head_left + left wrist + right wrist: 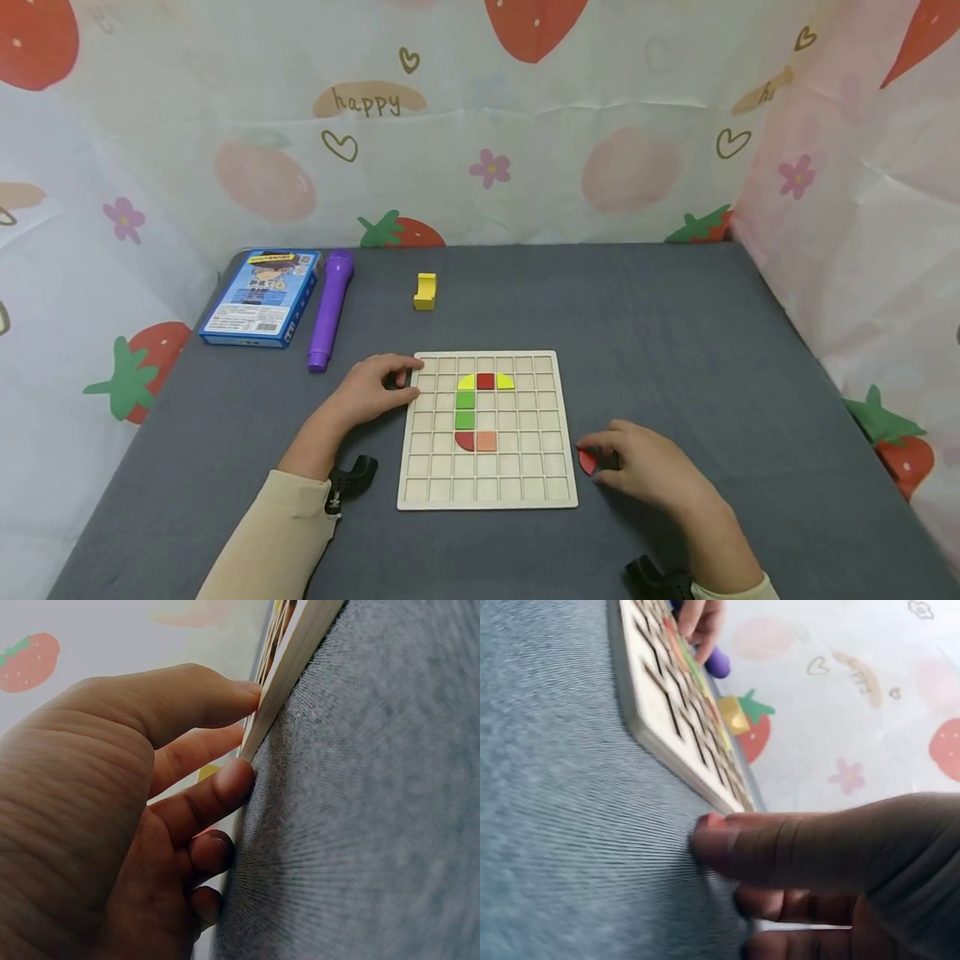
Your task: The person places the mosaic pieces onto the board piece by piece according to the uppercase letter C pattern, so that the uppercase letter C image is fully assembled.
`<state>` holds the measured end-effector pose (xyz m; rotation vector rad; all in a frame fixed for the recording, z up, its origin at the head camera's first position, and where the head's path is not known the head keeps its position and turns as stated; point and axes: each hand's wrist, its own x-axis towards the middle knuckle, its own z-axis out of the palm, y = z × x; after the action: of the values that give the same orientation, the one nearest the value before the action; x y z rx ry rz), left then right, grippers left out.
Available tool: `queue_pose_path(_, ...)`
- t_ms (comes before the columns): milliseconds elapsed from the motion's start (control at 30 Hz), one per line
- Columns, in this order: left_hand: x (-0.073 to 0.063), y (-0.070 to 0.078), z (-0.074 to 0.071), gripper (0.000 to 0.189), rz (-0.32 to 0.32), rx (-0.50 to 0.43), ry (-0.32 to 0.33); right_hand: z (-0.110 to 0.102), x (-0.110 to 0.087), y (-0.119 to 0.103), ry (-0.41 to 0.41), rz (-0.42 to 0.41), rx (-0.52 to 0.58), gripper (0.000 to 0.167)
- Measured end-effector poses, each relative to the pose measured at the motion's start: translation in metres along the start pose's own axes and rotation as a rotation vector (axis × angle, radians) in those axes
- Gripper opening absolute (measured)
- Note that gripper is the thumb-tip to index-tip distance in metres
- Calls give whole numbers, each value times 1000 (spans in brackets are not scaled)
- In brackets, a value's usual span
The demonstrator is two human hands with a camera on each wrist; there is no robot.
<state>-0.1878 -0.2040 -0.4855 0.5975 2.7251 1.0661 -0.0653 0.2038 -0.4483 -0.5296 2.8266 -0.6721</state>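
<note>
A pale wooden grid board (525,471) lies flat on the table. Set in its cells are yellow quarter-round pieces (506,382), a red square (485,381), green squares (465,400), a dark red quarter-round (466,441) and an orange square (486,441). My left hand (369,389) touches the board's left edge near the top corner with thumb and fingertips; the left wrist view shows the thumb against the rim. Just right of the board, my right hand (649,463) pinches a red curved-edge piece (587,462) between thumb and fingers. In the right wrist view the thumb mostly hides it.
A blue box (258,296) lies at the table's back left, with a purple cylindrical stick (330,312) beside it. Behind the board stands a yellow notched block (425,292). A printed cloth (525,117) rises along the back and sides of the grey table (675,333).
</note>
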Motion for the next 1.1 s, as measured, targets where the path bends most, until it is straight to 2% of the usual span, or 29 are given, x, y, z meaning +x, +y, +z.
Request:
queue_pose_path(200,1,-1,0,40,15,2,8,6,5,-2,54,-21,0,25)
queue_pose_path(433,0,-1,0,40,17,-1,10,6,7,1,87,50,107,23)
queue_pose_path(600,0,-1,0,39,14,-7,10,5,6,6,124,55,69,23)
queue_pose_path(800,0,-1,1,39,13,-12,10,2,4,12,123,67,37,28)
queue_pose_path(1100,0,-1,1,39,14,-9,10,-1,8,12,93,15,22,21)
